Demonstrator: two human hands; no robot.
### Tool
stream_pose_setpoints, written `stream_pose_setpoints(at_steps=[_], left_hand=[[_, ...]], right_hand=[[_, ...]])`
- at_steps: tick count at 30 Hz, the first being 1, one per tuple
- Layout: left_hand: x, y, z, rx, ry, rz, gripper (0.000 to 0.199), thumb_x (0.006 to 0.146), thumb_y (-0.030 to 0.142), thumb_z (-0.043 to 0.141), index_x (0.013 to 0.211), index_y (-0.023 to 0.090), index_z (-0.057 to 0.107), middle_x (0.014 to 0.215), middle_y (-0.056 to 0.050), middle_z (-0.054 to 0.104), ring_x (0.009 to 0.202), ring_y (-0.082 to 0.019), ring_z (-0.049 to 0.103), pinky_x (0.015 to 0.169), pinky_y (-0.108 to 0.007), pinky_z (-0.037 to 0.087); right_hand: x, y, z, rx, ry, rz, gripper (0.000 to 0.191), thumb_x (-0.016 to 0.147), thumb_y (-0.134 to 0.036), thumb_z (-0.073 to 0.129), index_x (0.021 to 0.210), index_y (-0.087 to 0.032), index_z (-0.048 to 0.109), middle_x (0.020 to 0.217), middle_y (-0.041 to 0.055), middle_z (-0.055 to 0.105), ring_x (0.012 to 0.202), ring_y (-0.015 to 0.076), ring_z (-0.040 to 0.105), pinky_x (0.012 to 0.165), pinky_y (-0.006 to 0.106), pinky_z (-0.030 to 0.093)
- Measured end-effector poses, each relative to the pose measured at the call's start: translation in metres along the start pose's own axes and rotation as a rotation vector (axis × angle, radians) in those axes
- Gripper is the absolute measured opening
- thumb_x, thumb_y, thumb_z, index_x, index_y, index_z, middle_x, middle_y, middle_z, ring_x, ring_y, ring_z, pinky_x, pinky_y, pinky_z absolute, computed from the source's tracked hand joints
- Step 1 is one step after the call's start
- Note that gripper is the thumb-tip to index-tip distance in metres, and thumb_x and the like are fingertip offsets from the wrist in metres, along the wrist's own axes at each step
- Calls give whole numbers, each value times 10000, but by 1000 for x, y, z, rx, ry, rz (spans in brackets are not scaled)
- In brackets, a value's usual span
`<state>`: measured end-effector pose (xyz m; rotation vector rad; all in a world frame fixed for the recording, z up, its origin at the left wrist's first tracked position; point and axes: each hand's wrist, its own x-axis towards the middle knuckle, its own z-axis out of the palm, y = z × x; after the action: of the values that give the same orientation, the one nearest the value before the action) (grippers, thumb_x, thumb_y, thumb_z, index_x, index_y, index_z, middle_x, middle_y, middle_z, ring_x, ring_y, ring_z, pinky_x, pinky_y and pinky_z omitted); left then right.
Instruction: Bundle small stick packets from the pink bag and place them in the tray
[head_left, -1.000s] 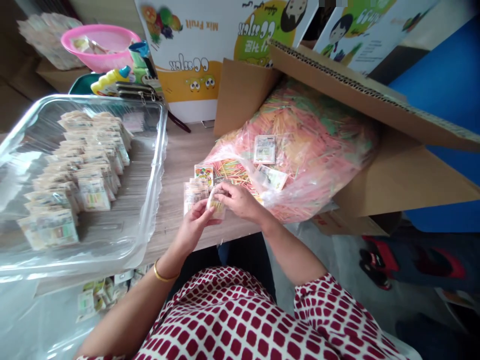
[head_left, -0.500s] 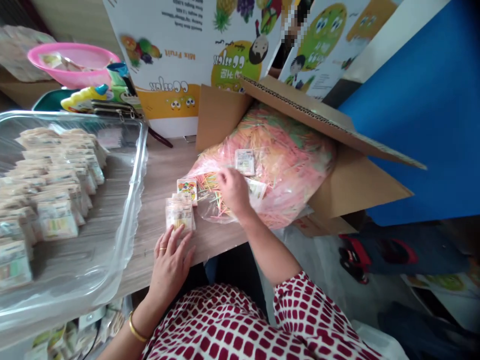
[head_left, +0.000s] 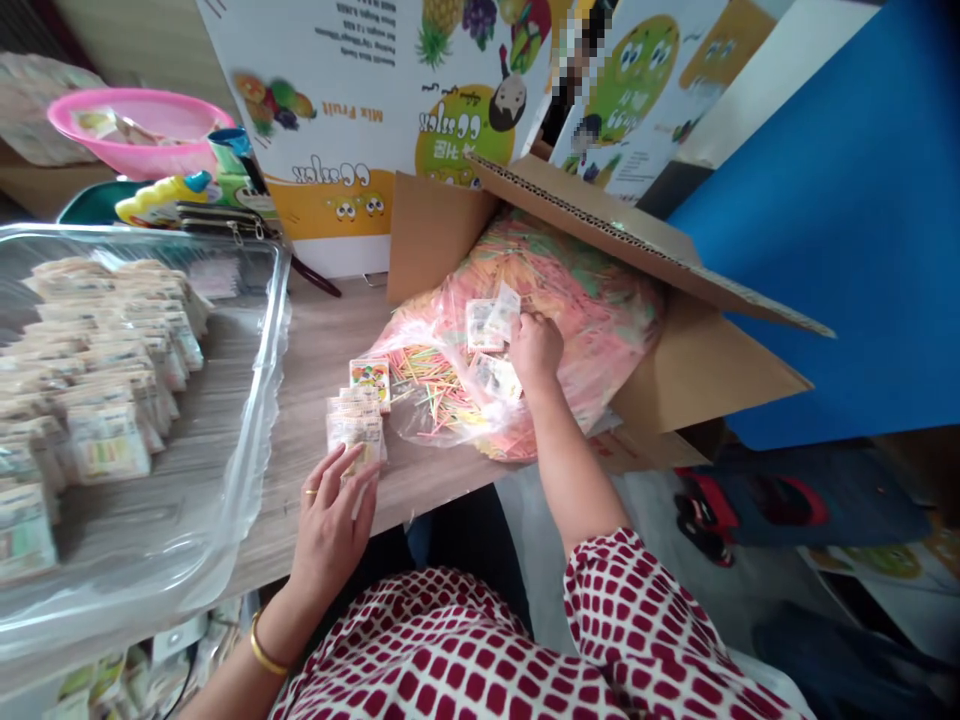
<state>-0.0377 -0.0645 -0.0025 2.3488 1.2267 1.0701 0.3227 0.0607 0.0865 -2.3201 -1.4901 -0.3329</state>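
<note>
My right hand is closed on the edge of a small clear packet, held over the big plastic bag. Below and beside it, two more packets lie on the bag: one flat printed packet and another sachet. Thin coloured sticks spill at the opening of the plastic bag, which bulges out of a carton. With fingers spread, my left hand rests its fingertips at the lower edge of a stack of packets. Behind that stack lies a card with a fruit print.
On the left, a clear plastic tray holds rows of filled packets. A pink basin, a yellow bottle and a zipped pouch stand behind it. Open carton flaps jut out rightward. Printed cartons stand at the back.
My right hand has moved from the loose sticks to the right and up, and now holds a small packet. My left hand stays by the stack, nearly unmoved.
</note>
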Motion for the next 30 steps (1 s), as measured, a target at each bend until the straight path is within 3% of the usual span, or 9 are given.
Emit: stream_pose_setpoints(at_steps=[2,4,7,9,11,14,19,25,30], left_hand=[[13,7,-4,-160,48,-55,292,974,182,615,1245,259,690,1362,-112,663,1348,-301,570,1140,-515,434],[28,16,-4,-405,70,-231,322,996,262,605,1312,276,664,1355,-98,677,1310,-275,606,1121,-473,467],[50,27,5,-906,18,-573,528,1001,433,596,1508,315,510,1456,-92,635,1354,-271,586,1070,-426,523],[59,29,15,-1110,-39,-742,548,949,511,656,1443,280,599,1405,-99,674,1316,-291,616,1034,-408,549],[60,26,22,-1203,-58,-867,536,881,549,728,1315,236,705,1322,-110,720,1238,-308,660,986,-401,577],[50,18,24,-1231,1,-961,565,810,578,788,1235,209,744,1284,-113,733,1164,-312,687,918,-405,611],[34,12,11,-1169,15,-952,573,818,575,777,1271,230,718,1302,-89,709,1049,-258,701,756,-330,642],[36,13,8,-1196,0,-938,478,823,511,789,1192,211,744,1211,-84,731,914,-203,693,637,-264,613],[34,7,10,-1209,-16,-932,473,846,505,767,1231,232,726,1260,-81,722,974,-217,703,672,-264,606]], right_hand=[[-9,-3,-15,122,93,9,294,1023,-252,421,895,-159,670,1006,152,701,912,239,620,819,344,433],[-29,-16,-29,349,61,5,301,1035,-338,430,839,-194,607,855,75,660,788,198,585,732,308,418],[-74,-48,-39,739,-380,-117,377,1027,-460,461,735,-224,496,621,-36,506,590,135,485,589,252,366],[-102,-68,-35,857,-671,-256,385,1026,-457,479,723,-220,488,599,-53,487,576,121,493,578,237,369],[-118,-79,-26,819,-799,-363,317,1044,-400,474,807,-209,564,667,-39,576,644,126,567,636,232,418],[-118,-78,-11,451,-684,-388,216,1049,-213,432,1062,-177,644,1006,72,707,908,177,666,805,273,483],[-108,-68,-1,-164,-608,-471,543,991,-44,362,1509,-167,466,1297,228,590,965,271,695,828,395,532],[-117,-74,13,-196,-501,-745,372,959,-44,474,1253,-174,662,1369,209,581,1177,324,603,967,447,504],[-108,-72,26,-194,-416,-858,270,996,-227,565,1217,-110,669,1422,232,570,1336,374,495,1094,504,418]])
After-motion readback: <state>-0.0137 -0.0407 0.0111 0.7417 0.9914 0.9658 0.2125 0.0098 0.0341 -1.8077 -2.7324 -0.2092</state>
